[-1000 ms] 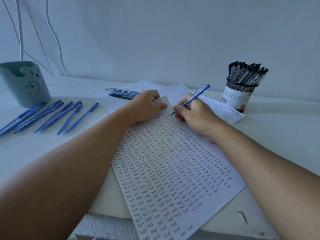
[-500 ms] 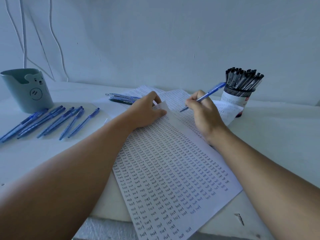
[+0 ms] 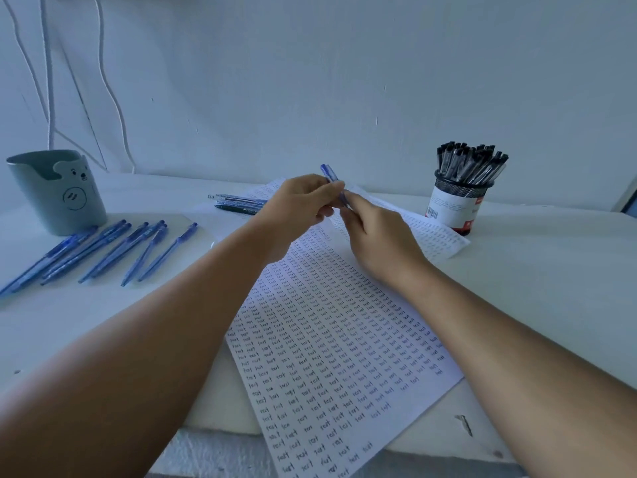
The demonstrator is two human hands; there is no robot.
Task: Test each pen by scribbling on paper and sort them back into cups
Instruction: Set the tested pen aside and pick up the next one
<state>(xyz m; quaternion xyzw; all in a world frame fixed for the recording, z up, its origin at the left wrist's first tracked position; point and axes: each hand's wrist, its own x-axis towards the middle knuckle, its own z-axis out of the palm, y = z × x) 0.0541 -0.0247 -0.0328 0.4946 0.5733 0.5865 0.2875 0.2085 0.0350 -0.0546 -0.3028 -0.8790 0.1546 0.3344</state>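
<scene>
Both hands meet above the far end of the paper [image 3: 331, 339], a white sheet covered in rows of small written words. Between them is a blue pen [image 3: 331, 177], held almost upright. My left hand [image 3: 303, 205] pinches its upper part with thumb and fingers, and my right hand [image 3: 375, 232] grips its lower part. The pen's tip is hidden by the fingers. A grey-green bear cup [image 3: 58, 191] stands at the far left. A mesh cup [image 3: 460, 205] full of black pens stands at the far right.
Several blue pens [image 3: 103, 250] lie in a row on the table [image 3: 534, 277] in front of the bear cup. A few more pens [image 3: 238, 201] lie behind my left hand. More written sheets [image 3: 434, 236] lie under the top one. White cables [image 3: 48, 81] hang on the wall.
My right hand lifted the pen off the paper and turned it upright. My left hand left the sheet's corner and came up to take hold of the pen.
</scene>
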